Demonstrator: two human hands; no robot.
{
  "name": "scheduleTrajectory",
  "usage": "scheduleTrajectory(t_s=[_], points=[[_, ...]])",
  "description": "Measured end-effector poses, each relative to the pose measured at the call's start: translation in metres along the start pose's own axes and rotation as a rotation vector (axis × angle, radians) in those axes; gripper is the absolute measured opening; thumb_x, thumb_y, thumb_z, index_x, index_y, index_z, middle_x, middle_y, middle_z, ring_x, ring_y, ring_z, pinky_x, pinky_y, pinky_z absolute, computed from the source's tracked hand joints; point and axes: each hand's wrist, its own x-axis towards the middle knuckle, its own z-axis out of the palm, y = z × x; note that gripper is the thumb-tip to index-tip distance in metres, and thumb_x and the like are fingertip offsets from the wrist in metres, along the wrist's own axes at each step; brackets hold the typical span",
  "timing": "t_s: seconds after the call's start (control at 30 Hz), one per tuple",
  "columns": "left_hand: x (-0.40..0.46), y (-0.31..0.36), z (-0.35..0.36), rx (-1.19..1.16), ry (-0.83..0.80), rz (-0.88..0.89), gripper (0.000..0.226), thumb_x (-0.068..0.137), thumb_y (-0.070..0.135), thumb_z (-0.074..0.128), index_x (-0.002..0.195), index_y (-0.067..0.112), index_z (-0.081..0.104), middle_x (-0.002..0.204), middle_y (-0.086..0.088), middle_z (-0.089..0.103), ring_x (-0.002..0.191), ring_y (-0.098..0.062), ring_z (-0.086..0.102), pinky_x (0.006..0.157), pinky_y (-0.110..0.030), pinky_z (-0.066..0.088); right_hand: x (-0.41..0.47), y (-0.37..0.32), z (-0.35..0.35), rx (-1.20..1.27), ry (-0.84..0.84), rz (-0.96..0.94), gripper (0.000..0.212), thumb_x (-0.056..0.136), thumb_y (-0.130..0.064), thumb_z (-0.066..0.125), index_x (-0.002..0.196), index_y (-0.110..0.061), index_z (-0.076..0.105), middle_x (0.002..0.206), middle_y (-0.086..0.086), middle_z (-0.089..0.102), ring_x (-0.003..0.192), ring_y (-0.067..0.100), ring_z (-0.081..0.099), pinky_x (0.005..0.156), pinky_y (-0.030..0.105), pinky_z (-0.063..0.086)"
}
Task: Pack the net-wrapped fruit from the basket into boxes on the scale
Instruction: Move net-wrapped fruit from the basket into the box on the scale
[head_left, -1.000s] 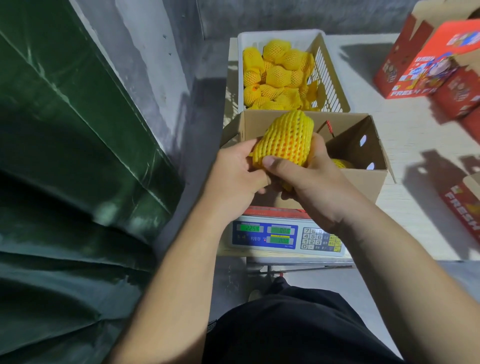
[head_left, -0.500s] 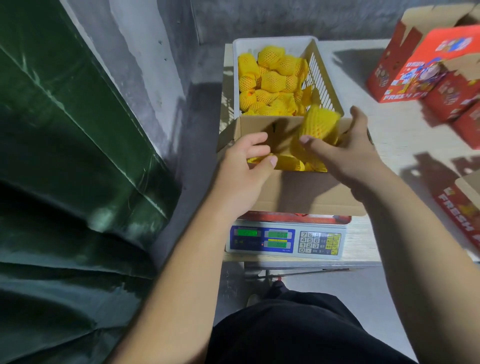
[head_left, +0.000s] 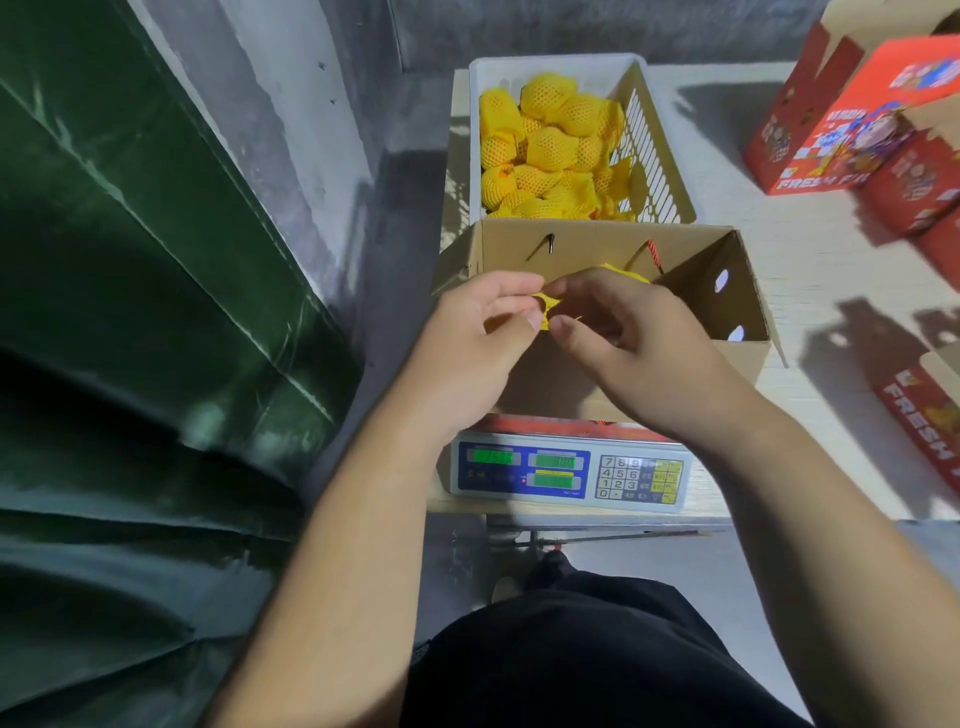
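An open brown cardboard box (head_left: 597, 244) stands on the electronic scale (head_left: 566, 475). Behind it a white plastic basket (head_left: 657, 140) holds several fruits in yellow foam net (head_left: 550, 145). Both my hands are over the near side of the box. My left hand (head_left: 478, 343) and my right hand (head_left: 628, 332) pinch a small bit of yellow net (head_left: 546, 306) between their fingertips. A strip of yellow net (head_left: 623, 273) shows past my right hand's fingers. The fruit under my hands is hidden.
Red printed fruit cartons (head_left: 852, 119) stand at the back right of the pale table (head_left: 810, 270), with another red carton (head_left: 930, 415) at the right edge. A dark green tarp (head_left: 130, 312) and a grey wall fill the left.
My right hand has lowered the net-wrapped fruit from above the box's far edge down into the box. Both hands have come together at the net over the near side.
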Motion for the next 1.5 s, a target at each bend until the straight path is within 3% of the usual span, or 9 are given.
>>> scheduleTrajectory(t_s=[0.1,0.33,0.47,0.63,0.8,1.07,1.17,1.3,1.5], points=[[-0.002,-0.003,-0.004,0.029,0.006,0.007,0.031,0.105,0.014,0.062,0.133,0.026,0.066,0.117,0.012,0.073,0.109,0.0,0.068,0.101,-0.029,0.053,0.0,0.0,0.001,-0.004,-0.029,-0.024,0.026,0.102,-0.025,0.062,0.127,-0.021,0.069,0.108,-0.009,0.074,0.098,0.008,0.069,0.088,0.037,0.057],[-0.001,-0.007,-0.006,0.007,0.036,0.024,0.027,0.104,0.016,0.062,0.127,0.03,0.068,0.12,0.012,0.074,0.104,0.003,0.068,0.089,-0.018,0.052,0.004,0.002,0.001,0.031,-0.028,-0.016,0.025,0.103,-0.023,0.062,0.127,-0.02,0.07,0.109,-0.01,0.074,0.1,0.006,0.068,0.09,0.034,0.057],[0.003,-0.009,-0.006,0.019,0.023,0.037,0.029,0.105,0.012,0.059,0.124,0.032,0.068,0.119,0.014,0.074,0.104,0.004,0.068,0.095,-0.021,0.052,0.008,0.004,0.002,0.088,0.066,-0.023,0.02,0.102,-0.016,0.062,0.119,-0.018,0.073,0.102,-0.012,0.074,0.095,0.002,0.068,0.085,0.024,0.055],[0.023,-0.006,-0.004,-0.033,0.071,0.056,0.027,0.105,0.012,0.059,0.123,0.029,0.069,0.119,0.01,0.076,0.102,0.0,0.07,0.09,-0.018,0.052,0.023,0.016,-0.01,0.204,0.168,-0.02,0.015,0.101,-0.018,0.061,0.108,-0.025,0.073,0.099,-0.008,0.077,0.093,0.013,0.073,0.087,0.046,0.059],[0.057,0.009,0.004,-0.071,0.082,0.077,0.028,0.107,0.014,0.056,0.119,0.034,0.071,0.113,0.016,0.077,0.089,-0.006,0.073,0.075,-0.018,0.057,0.059,0.045,-0.04,0.217,0.19,-0.027,0.015,0.099,-0.024,0.06,0.107,-0.027,0.071,0.096,-0.008,0.077,0.094,0.014,0.073,0.088,0.049,0.058],[0.199,0.04,0.023,0.104,0.11,0.187,0.023,0.103,0.017,0.061,0.107,0.038,0.071,0.105,0.018,0.077,0.094,0.005,0.07,0.078,-0.014,0.054,0.186,0.135,-0.1,-0.113,0.049,0.031,0.02,0.1,-0.023,0.063,0.118,-0.024,0.071,0.099,-0.008,0.073,0.086,0.009,0.067,0.081,0.035,0.053],[0.273,0.025,0.044,0.191,0.049,0.138,0.022,0.103,0.017,0.062,0.107,0.037,0.07,0.109,0.015,0.074,0.104,-0.001,0.069,0.091,-0.028,0.055,0.246,0.177,-0.099,-0.253,-0.084,0.076,0.03,0.097,-0.022,0.063,0.127,-0.019,0.067,0.111,0.002,0.073,0.096,0.026,0.069,0.087,0.038,0.053],[0.355,-0.015,0.065,0.286,0.007,0.012,0.024,0.101,0.019,0.061,0.115,0.037,0.065,0.115,0.016,0.067,0.112,-0.005,0.064,0.097,-0.029,0.051,0.319,0.224,-0.083,-0.355,-0.205,0.076,0.046,0.097,-0.025,0.065,0.141,-0.015,0.057,0.134,0.017,0.061,0.12,0.036,0.061,0.098,0.042,0.05],[0.457,-0.052,0.06,0.45,0.046,-0.075,0.034,0.099,0.022,0.062,0.133,0.024,0.066,0.137,-0.001,0.063,0.123,-0.017,0.06,0.096,-0.027,0.043,0.412,0.284,-0.052,-0.497,-0.263,0.067,0.067,0.095,-0.028,0.067,0.154,-0.016,0.039,0.153,0.017,0.035,0.134,0.046,0.044,0.11,0.049,0.043]])
